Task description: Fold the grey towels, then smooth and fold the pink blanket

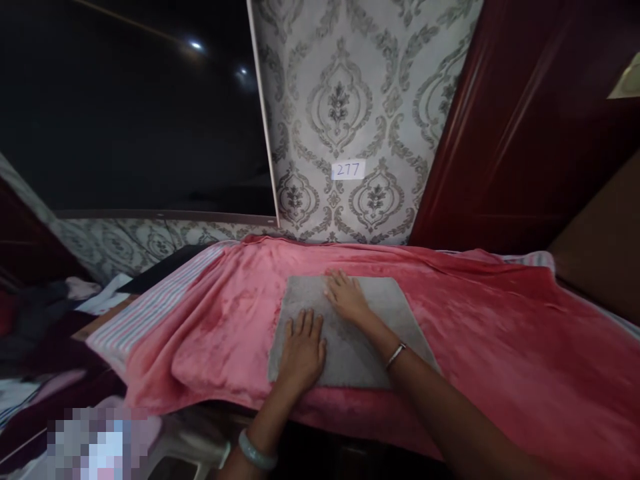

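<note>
A grey rectangular cloth [360, 353] lies spread flat on a pink plush blanket [225, 313]. My left hand [303, 350] rests palm down on the cloth's left part, its fingers stretched out and a little apart. Farther back, near the cloth's far edge, my right hand [346, 295] is also laid flat on it with fingers extended. Neither hand grips anything. A pale bangle [257, 453] circles the left wrist, and a thin silver bracelet [395, 356] is on the right. My right forearm covers part of the cloth's near right side.
Under the blanket a striped cloth [155, 313] shows at the left. A large dark television [140, 120] hangs behind, beside patterned wallpaper bearing a paper label "277" [349, 169]. A dark red door [500, 133] stands at right. A white plastic stool [193, 447] sits below left.
</note>
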The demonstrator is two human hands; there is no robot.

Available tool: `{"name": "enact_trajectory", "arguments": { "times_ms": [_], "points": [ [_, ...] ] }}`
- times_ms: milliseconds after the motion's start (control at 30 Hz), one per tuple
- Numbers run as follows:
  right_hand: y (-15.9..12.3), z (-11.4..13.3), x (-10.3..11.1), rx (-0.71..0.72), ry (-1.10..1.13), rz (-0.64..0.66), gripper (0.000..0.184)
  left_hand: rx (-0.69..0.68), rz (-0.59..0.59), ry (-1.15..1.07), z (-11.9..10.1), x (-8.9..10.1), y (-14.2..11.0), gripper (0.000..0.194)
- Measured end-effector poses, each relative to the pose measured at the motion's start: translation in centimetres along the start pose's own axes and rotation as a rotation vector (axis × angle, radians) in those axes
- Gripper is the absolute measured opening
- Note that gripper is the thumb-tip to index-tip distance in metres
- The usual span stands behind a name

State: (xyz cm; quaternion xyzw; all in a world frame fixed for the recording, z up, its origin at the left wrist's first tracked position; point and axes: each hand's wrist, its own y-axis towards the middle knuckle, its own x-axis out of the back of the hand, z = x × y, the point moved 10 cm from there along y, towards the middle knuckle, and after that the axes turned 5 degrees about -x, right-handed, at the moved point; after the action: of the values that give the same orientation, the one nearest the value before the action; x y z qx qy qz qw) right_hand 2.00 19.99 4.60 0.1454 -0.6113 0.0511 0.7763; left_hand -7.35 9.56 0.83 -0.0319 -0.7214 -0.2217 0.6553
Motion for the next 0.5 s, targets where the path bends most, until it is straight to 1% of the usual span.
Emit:
{"name": "enact_trajectory", "arguments": {
  "times_ms": [100,200,267,367,500],
  "points": [
    [0.9,3.5,-2.0,0.116,0.033,0.094,0.054,-0.007,0.001,-0.007,-0.1,0.0,-0.1,0.055],
    [2.0,5.3,-3.7,0.144,0.062,0.174,0.056,-0.015,-0.002,-0.024,-0.1,-0.1,-0.2,0.056],
    [2.8,6.0,-4.4,0.146,0.072,0.196,0.058,-0.024,-0.019,-0.041,-0.2,0.1,-0.2,0.056],
    [3.4,6.7,-5.3,0.186,0.061,0.205,0.059,-0.04,-0.072,-0.088,-0.2,0.5,-0.4,0.054],
    [3.6,6.5,-6.3,0.197,0.021,0.193,0.06,-0.074,-0.102,-0.138,-0.3,0.3,-1.3,0.047]
  ]
}}
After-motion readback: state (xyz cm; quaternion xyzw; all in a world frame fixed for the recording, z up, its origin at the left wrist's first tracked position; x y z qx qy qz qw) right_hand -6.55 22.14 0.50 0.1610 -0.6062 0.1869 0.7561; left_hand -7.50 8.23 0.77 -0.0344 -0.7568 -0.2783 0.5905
